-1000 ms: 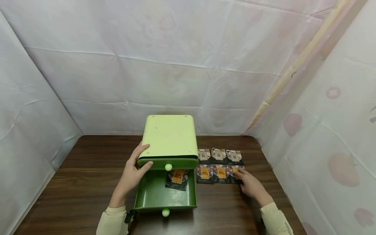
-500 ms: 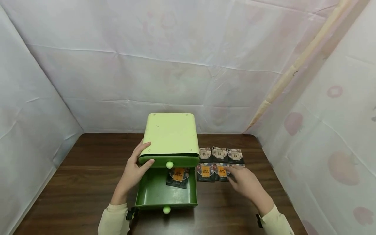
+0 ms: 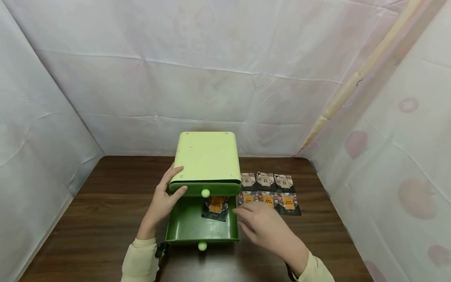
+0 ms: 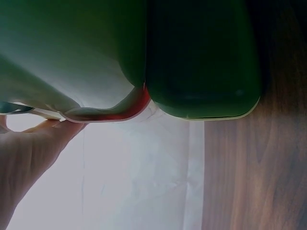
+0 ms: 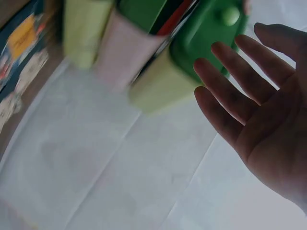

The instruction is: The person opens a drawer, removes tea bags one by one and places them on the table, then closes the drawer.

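Observation:
A light green cabinet (image 3: pixel 208 156) with dark green drawers stands on the table. My left hand (image 3: pixel 163 199) holds its front left corner, thumb on the upper drawer (image 3: pixel 190 190) and fingers on the top. Below, the lower drawer (image 3: pixel 197 229) is pulled out, and a dark packet with an orange label (image 3: pixel 215 208) lies inside it. Over the lower drawer's right wall hovers my right hand (image 3: pixel 264 225), its fingers extended and holding nothing. The right wrist view shows that same hand (image 5: pixel 268 100) with spread fingers and a bare palm, near the cabinet's green knob (image 5: pixel 230 16).
Right of the cabinet lie two rows of flat packets. White labels mark the back row (image 3: pixel 265 179); orange labels mark the front row (image 3: pixel 289 203), partly covered by my right hand. White printed sheeting (image 3: pixel 197 86) hangs behind the brown wooden table (image 3: pixel 105 219).
My right hand has moved left from the rightmost front packet, across the front row, to the lower drawer's right side. The packets stay where they were. My left hand keeps its hold on the cabinet.

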### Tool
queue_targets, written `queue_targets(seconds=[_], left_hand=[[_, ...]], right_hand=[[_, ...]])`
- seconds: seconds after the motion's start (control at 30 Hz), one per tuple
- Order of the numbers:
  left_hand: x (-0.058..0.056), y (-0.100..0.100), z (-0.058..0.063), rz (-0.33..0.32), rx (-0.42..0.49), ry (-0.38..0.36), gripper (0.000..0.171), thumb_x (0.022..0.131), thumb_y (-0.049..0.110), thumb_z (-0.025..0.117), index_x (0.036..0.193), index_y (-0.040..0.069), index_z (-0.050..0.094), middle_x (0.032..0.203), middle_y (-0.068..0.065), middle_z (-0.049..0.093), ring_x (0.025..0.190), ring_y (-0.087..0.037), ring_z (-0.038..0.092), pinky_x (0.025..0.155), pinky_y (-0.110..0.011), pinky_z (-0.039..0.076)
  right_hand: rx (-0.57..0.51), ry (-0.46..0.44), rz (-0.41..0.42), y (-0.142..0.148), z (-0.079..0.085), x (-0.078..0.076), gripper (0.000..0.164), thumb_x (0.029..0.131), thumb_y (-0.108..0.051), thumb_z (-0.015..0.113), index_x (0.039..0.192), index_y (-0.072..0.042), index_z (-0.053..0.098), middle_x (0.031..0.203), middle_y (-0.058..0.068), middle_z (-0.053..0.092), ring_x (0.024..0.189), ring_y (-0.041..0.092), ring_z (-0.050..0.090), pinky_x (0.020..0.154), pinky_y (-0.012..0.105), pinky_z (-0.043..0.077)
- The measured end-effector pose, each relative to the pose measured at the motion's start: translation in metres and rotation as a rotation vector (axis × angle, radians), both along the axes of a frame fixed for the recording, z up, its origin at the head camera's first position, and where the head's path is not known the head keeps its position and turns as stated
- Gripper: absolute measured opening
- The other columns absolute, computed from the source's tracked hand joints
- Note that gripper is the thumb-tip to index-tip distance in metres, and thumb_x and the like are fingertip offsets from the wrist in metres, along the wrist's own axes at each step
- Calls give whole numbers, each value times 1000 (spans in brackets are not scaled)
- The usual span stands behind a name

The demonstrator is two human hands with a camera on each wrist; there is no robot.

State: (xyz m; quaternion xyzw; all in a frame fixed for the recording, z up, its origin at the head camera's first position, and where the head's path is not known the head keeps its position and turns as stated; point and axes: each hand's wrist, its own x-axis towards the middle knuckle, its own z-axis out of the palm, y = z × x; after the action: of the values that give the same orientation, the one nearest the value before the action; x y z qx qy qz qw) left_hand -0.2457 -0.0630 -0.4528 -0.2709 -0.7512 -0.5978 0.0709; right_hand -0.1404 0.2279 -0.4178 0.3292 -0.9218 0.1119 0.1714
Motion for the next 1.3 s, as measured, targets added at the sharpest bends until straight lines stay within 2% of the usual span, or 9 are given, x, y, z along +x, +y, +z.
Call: queue_targets(seconds=[0.2, 0.37, 0.5, 0.63, 0.77, 0.9, 1.0, 1.17, 1.3], left_hand=[[1, 1, -1, 10, -17, 18, 54, 91, 8, 59, 140, 8, 39, 154, -17, 12, 139, -31, 9, 99, -68, 24], [3, 2, -1, 23, -30, 29, 53, 91, 7, 58, 140, 8, 38, 153, -19, 11, 138, -34, 9, 98, -69, 24], [4, 2, -2, 22, -43, 32, 53, 91, 7, 58, 140, 8, 37, 153, -19, 11, 138, -36, 9, 98, -70, 23], [4, 1, -2, 9, -27, 8, 53, 92, 9, 57, 141, 9, 37, 154, -17, 9, 138, -33, 12, 96, -64, 33], [2, 1, -1, 1, -22, 2, 53, 92, 9, 57, 141, 9, 37, 154, -17, 8, 138, -31, 15, 92, -59, 40], [2, 1, 0, 0, -26, 27, 54, 91, 7, 58, 141, 7, 37, 153, -19, 10, 138, -33, 12, 95, -63, 35], [1, 2, 0, 2, -19, 29, 54, 91, 7, 59, 140, 8, 37, 153, -19, 10, 138, -32, 11, 96, -64, 33], [1, 2, -1, 0, -7, 33, 54, 90, 6, 59, 140, 7, 38, 153, -19, 11, 138, -31, 12, 97, -65, 31], [1, 1, -1, 5, -7, 38, 54, 90, 5, 59, 140, 6, 38, 153, -19, 12, 138, -32, 11, 98, -66, 30]], right_hand=[[33, -105, 77, -33, -6, 0, 26, 88, -28, 64, 112, -19, 66, 105, -6, 65, 92, 7, 59, 75, 28, 53], [64, -273, 92, -49, -20, -20, 28, 89, -28, 63, 115, -19, 64, 107, -4, 64, 85, 4, 58, 62, 21, 51], [96, -343, 49, -55, -35, -37, 34, 87, -25, 66, 119, -16, 62, 119, 2, 61, 96, 11, 59, 67, 26, 53], [132, -316, -12, -59, -49, -50, 42, 87, -27, 65, 126, -14, 57, 124, 5, 56, 103, 17, 56, 72, 33, 53], [155, -281, -44, -61, -59, -58, 49, 87, -30, 64, 130, -12, 51, 119, 4, 57, 102, 18, 55, 79, 37, 51], [181, -270, -66, -62, -64, -61, 59, 86, -37, 65, 135, -9, 46, 120, 5, 56, 104, 20, 55, 90, 41, 47], [205, -279, -65, -63, -66, -64, 62, 84, -39, 66, 135, -10, 46, 121, 6, 55, 103, 21, 55, 91, 44, 45], [254, -257, -67, -67, -66, -66, 54, 81, -29, 65, 130, -12, 49, 121, 7, 54, 104, 25, 54, 90, 49, 45], [270, -205, -97, -71, -73, -66, 54, 79, -23, 64, 129, -12, 50, 120, 8, 54, 102, 26, 54, 86, 47, 47]])
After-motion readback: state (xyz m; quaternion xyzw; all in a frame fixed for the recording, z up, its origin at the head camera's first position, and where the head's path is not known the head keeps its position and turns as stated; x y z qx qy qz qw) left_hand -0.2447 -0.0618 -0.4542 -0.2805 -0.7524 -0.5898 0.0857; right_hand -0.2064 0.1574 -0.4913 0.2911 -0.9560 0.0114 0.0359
